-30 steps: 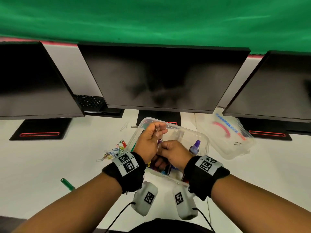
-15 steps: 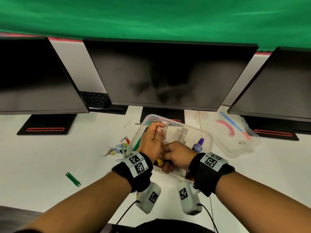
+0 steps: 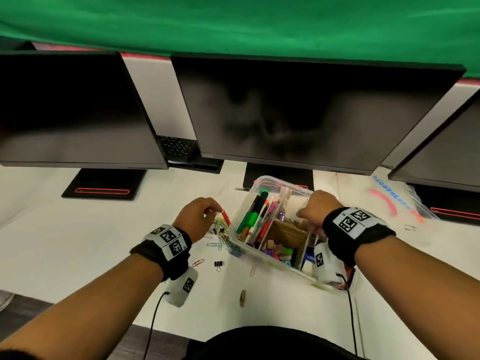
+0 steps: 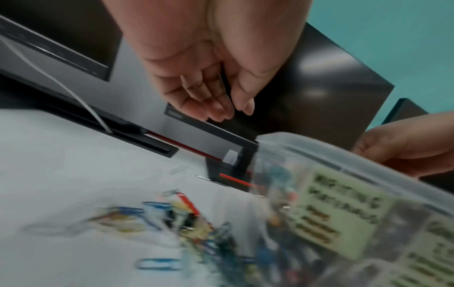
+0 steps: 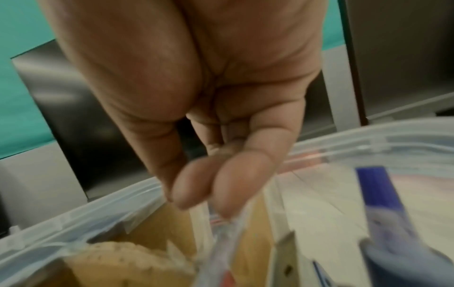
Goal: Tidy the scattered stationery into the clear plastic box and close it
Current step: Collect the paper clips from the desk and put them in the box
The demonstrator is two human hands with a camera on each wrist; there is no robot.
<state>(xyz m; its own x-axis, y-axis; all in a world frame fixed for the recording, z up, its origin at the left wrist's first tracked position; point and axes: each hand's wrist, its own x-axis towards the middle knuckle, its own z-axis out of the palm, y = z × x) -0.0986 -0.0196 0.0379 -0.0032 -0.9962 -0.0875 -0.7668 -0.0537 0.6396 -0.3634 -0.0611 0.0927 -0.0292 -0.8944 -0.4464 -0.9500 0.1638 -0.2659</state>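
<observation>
The clear plastic box [image 3: 271, 180] stands open before the middle monitor, with markers [image 3: 253, 215], clips and small items in its compartments. My right hand [image 3: 302, 214] is over the box and pinches the top of a thin clear plastic pouch [image 5: 227, 231] between thumb and fingers, above the middle section. My left hand [image 3: 214, 213] hovers left of the box, just above a pile of coloured paper clips [image 3: 220, 231]. In the left wrist view the left hand [image 4: 236, 112] has relaxed fingers and holds nothing, with a red clip [image 4: 188, 203] lying below it.
The box lid [image 3: 389, 203] lies to the right under a monitor. A black binder clip [image 3: 218, 265], an orange paper clip [image 3: 198, 262] and a wooden peg [image 3: 242, 298] lie on the white desk in front. Three monitors [image 3: 298, 113] on black stands close the back.
The hands were together over the box. My left hand has moved left, off the box, to above the clip pile; my right hand has shifted right over the box.
</observation>
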